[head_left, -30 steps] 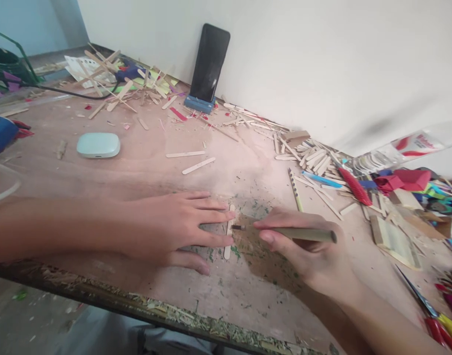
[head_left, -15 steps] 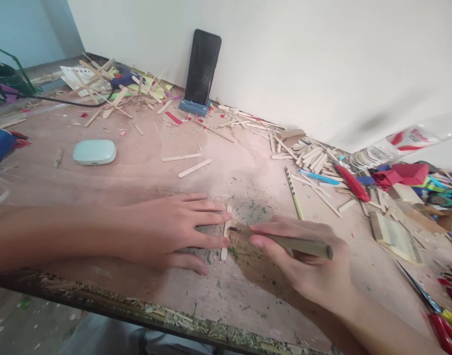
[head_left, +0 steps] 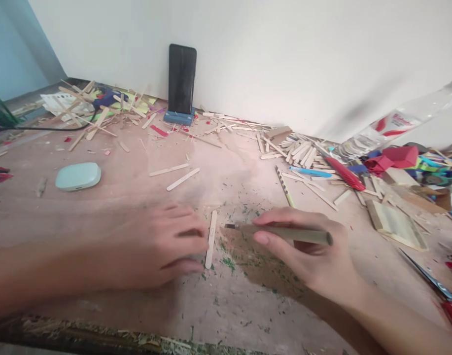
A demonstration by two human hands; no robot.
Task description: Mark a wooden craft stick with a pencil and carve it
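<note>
A wooden craft stick (head_left: pixel 211 239) lies on the table, pointing away from me, with a small rectangular outline near its middle. My left hand (head_left: pixel 174 244) is just left of it, blurred by motion. Its fingers are bent and apart, with nothing seen in them; whether a fingertip touches the stick's edge I cannot tell. Between thumb and fingers, my right hand (head_left: pixel 310 246) grips a small carving chisel (head_left: pixel 285 232) by its round handle. The dark blade tip points left, a short way right of the stick. Green shavings (head_left: pixel 229 264) are scattered below the blade.
Two craft sticks (head_left: pixel 183 179) lie farther back, beside a pale earbud case (head_left: pixel 78 176). A phone (head_left: pixel 182 79) leans on a blue stand. A pencil (head_left: pixel 285 186), a red cutter (head_left: pixel 344 173), a stick pile (head_left: pixel 303 150), a plastic bottle (head_left: pixel 399 121) and scissors (head_left: pixel 429 281) occupy the right.
My left hand has lifted its spread fingers off the craft stick and drawn back left, fingers bending. The chisel blade has come away from the stick. The view has shifted slightly.
</note>
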